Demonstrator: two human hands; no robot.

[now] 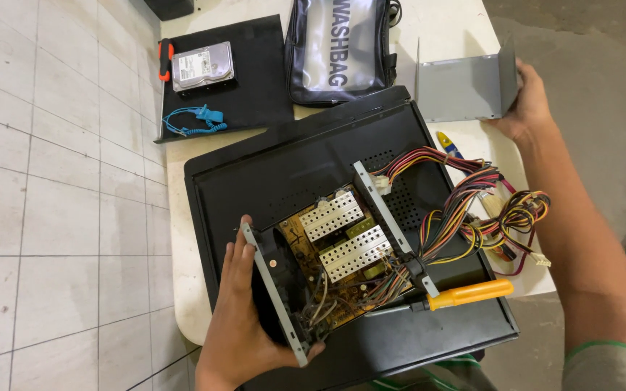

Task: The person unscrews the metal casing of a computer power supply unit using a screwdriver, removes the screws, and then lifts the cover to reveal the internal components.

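Head camera, looking down: on the far left of the pale surface (182, 304), a black rectangular mat (255, 87) carries a silver metal hard drive (202, 66), an orange-handled tool (164, 59) just beside it and a coiled blue wrist strap (195, 119). Below, the left hand (237, 318) is closed around the fan-side wall of an opened grey steel power supply unit (327, 261), fingers wrapped over the near edge, holding it tilted on a flat black metal computer case panel (291, 174). The unit's long axis runs from lower left to upper right, away from that hand, baring a tan circuit board and two perforated silvery heat sinks (342, 232). A yellow-handled screwdriver (465, 294) lies on the panel just beside the unit's right end. From there a bundle of red, yellow and black wires (472, 210) spills right, ending in small plastic connectors. At the top, a glossy dark zip bag (338, 47) rests against the panel. Farther right, the right hand (527, 105) grips the upright side of a bent grey sheet-metal cover (465, 87), well apart from the unit; the left hand is the nearer one.
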